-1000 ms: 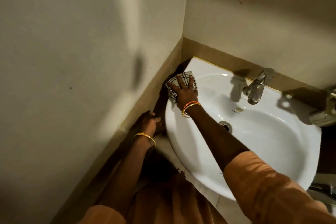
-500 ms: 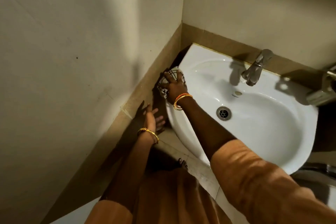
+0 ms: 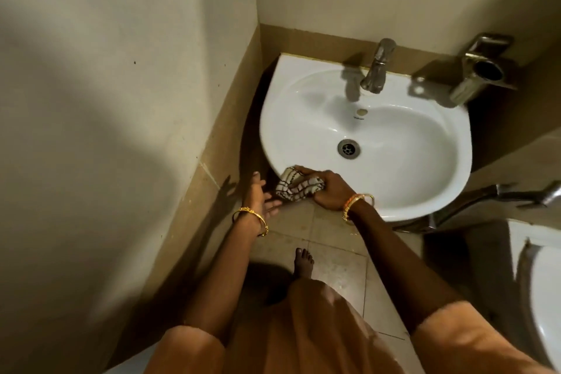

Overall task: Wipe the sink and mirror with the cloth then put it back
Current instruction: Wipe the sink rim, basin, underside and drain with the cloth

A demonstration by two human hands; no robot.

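Observation:
A white wall-mounted sink (image 3: 409,191) sits in the corner, with a drain (image 3: 348,148) in its bowl and a metal tap (image 3: 377,67) at the back. My right hand (image 3: 329,190) grips a white checked cloth (image 3: 296,187), pressed against the sink's front-left rim. My left hand (image 3: 259,199) hovers just left of the cloth, fingers spread and holding nothing. No mirror is in view.
A metal holder (image 3: 479,70) is fixed to the wall right of the tap. A toilet (image 3: 543,297) stands at the right edge, with a pipe (image 3: 485,197) below the sink. Walls close in on the left and back. My bare foot (image 3: 303,263) rests on the tiled floor.
My right hand has slid the cloth from the sink's back-left corner along the left rim down to the front-left edge. My left hand has stayed beside it.

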